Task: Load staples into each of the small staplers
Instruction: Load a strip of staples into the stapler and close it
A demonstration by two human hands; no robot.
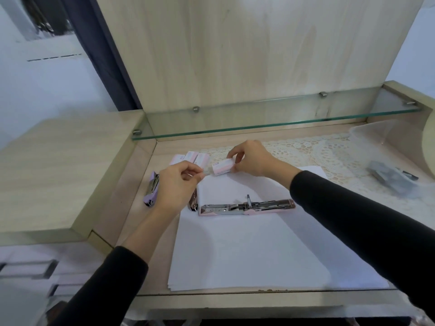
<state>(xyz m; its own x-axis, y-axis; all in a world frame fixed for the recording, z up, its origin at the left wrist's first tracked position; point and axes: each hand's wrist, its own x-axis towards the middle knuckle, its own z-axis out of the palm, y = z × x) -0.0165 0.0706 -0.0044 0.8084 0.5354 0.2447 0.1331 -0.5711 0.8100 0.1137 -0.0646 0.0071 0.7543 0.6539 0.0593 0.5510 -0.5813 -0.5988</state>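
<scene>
The right hand [251,158] holds the staple box [223,166]; the left hand [176,187] pinches its tray [206,172]. Pulled fast, staples could spill.

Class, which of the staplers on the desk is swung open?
The pink stapler on the white paper, folded out flat with its metal channel exposed. The purple stapler is not folded out; a third stapler is mostly hidden behind the left hand.

white paper stack [247,250] | lace mat [317,154] | glass shelf [259,118] | clear tub [372,137]

Pink stapler [247,207] wide open, flat; lilac stapler [151,191] at left.
</scene>
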